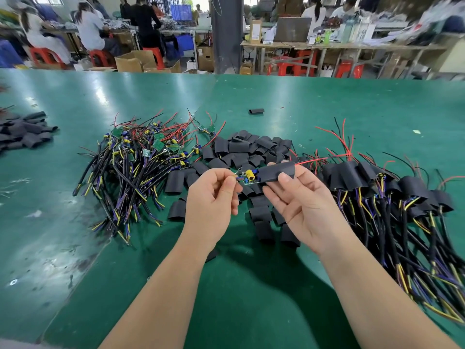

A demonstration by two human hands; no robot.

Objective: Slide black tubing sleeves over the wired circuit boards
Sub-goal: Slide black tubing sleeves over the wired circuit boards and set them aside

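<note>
Left hand (pixel 214 195), right hand (pixel 302 205): batch partly sleeved.
Board wires (pixel 237 176) are being pinched by former, sleeve (pixel 276 171) gripped by latter; bare pile (pixel 141 157) outstanding.

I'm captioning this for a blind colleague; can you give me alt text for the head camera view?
Two bare hands hold one assembly above a green table: the left hand pinches the wires of a small circuit board while the right hand holds a black sleeve partly over it. Unsleeved boards are piled left, loose sleeves centre, sleeved ones right.

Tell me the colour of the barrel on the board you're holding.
The barrel is yellow; head view.
</note>
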